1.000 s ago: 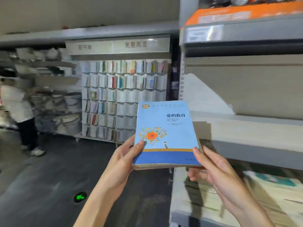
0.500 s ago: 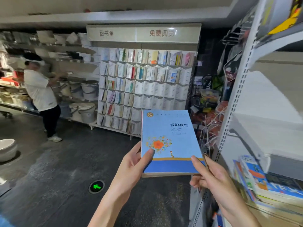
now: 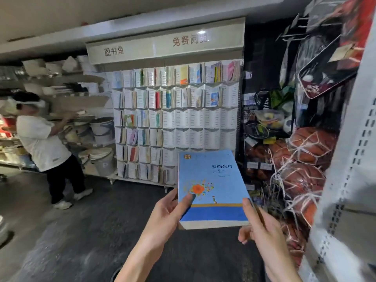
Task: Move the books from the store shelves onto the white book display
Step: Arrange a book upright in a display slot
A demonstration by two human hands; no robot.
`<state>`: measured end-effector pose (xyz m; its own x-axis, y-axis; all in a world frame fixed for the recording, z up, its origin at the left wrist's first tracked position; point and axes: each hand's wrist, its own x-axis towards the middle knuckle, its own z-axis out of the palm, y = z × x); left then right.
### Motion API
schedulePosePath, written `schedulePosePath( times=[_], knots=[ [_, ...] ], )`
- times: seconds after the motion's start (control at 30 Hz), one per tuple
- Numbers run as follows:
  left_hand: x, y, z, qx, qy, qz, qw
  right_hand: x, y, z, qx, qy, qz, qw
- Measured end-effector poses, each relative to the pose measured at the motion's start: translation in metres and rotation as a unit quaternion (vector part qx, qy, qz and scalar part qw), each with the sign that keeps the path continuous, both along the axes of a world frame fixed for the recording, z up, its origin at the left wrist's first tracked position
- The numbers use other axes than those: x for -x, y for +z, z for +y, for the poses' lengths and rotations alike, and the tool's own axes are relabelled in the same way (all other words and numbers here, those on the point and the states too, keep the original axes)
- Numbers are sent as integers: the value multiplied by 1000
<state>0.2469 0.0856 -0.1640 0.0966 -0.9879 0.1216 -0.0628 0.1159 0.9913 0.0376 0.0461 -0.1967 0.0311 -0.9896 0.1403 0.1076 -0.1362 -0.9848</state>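
The blue book point(image 3: 211, 190) — a thin, light, probably bendable paperback — is gripped at its lower corners by the left hand point(image 3: 168, 216) and the right hand point(image 3: 258, 224).

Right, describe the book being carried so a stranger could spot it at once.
Facing the white book display on the far wall, look just in front of it, lower down. The blue paperback sits between the left hand and right hand, with an orange flower on its cover.

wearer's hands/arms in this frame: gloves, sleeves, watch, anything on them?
Nothing worn that shows. The left hand and right hand are bare, no gloves, no visible rings. Both forearms are bare to the frame's bottom edge: no sleeve, watch or wristband in view. Short, unpainted nails.
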Motion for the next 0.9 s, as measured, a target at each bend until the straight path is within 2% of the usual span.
schedulePosePath(
  times=[0.27,0.47,0.6,0.77,0.9],
  knots=[
    [-30,-5,-150,-4,24,-7,1000,-35,4,-137,27,-50,29,998],
    [-57,-24,-271,-26,9,32,999,-66,-21,-259,12,-76,48,996],
    [-87,-34,-369,-37,6,49,998,-93,-30,-356,7,-84,95,992],
    [-122,-27,-496,-45,-10,47,998,-121,-10,-469,-12,-58,70,996],
    [-127,-16,-587,-40,-30,60,997,-127,5,-547,-17,-78,55,995]
  ],
)
